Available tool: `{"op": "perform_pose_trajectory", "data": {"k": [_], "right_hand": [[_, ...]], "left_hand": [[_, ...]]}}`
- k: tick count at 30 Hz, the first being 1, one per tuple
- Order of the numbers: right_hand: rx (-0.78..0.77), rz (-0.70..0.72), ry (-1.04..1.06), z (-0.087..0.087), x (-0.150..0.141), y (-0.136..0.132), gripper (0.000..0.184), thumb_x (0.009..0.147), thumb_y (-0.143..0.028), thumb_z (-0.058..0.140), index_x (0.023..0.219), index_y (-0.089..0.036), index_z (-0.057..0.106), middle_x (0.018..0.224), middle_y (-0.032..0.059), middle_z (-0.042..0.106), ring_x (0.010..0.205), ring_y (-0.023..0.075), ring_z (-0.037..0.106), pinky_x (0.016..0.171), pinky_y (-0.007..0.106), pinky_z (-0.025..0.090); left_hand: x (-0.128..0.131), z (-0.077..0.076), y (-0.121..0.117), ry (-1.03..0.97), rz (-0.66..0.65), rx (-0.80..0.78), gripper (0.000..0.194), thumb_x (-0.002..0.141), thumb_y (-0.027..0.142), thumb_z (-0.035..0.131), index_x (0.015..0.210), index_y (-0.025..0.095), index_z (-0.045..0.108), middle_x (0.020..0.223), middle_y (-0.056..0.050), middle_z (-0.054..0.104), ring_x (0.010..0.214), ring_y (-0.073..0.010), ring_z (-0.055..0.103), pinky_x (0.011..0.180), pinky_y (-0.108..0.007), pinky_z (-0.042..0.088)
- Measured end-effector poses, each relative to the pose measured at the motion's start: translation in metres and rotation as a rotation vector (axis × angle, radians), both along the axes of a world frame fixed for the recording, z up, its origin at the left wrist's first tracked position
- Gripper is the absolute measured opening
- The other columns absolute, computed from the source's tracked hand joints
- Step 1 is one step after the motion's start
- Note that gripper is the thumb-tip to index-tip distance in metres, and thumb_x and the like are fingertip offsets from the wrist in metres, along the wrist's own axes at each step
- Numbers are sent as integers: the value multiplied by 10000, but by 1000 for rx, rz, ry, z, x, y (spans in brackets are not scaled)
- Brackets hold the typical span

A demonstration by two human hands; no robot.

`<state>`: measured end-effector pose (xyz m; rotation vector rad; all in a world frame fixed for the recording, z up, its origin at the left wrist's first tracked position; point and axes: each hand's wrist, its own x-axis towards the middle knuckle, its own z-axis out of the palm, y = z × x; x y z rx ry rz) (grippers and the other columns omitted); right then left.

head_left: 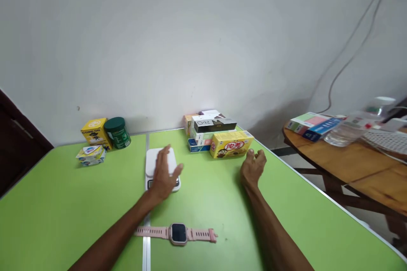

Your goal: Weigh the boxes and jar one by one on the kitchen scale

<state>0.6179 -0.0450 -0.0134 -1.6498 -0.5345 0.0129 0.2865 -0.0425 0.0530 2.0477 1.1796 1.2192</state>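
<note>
My left hand [163,175] is over a small white kitchen scale [171,161], fingers stretched out and thumb spread. It covers part of the scale's display; whether it touches the scale I cannot tell. My right hand [252,168] is just in front of the right end of a yellow snack box [232,144] with red lettering. Its fingers are curled in, and nothing shows in them. Nearer to me, a pink smartwatch [178,233] lies flat with its strap stretched out, between my two forearms.
Several stacked boxes, one black and white [214,125], stand behind the yellow snack box. At left are a yellow carton [95,131], a green canister [118,132] and small boxes [91,155]. A wooden side table [318,154] at right holds boxes and a plastic bottle [356,125].
</note>
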Motion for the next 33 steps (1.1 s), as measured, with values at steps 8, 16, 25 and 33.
{"op": "perform_pose_trajectory", "data": {"k": [8, 16, 25, 33], "right_hand": [[30, 196, 27, 11, 11, 17, 857, 941, -773, 218, 1366, -128, 591, 1373, 200, 635, 1315, 360, 544, 1133, 517, 377], [2, 276, 7, 25, -22, -33, 692, 940, -762, 262, 1061, -201, 648, 1068, 127, 721, 973, 283, 629, 907, 429, 472], [183, 683, -162, 61, -170, -33, 482, 1014, -592, 400, 1188, -207, 631, 1188, 134, 715, 1052, 281, 660, 920, 407, 516], [114, 754, -181, 33, -219, -13, 556, 1001, -630, 415, 1242, -205, 681, 1251, 155, 719, 1173, 310, 652, 1058, 492, 494]], "left_hand": [[167, -18, 28, 29, -297, -433, 938, 926, 587, 585, 1656, 168, 172, 1748, -188, 183, 1644, -336, 104, 1335, -498, 125], [161, -3, 0, -14, -279, -338, 1142, 855, 604, 687, 1672, 201, -2, 1769, -174, 35, 1648, -345, -23, 1339, -521, 49], [-12, 24, -25, -19, 110, 45, 904, 893, 415, 674, 1638, 240, 193, 1633, -167, 329, 1564, -333, 280, 1308, -545, 208], [-82, -23, -8, -68, 112, -78, 812, 877, 375, 668, 1585, 222, 302, 1510, -169, 454, 1484, -326, 417, 1248, -534, 340]]}}
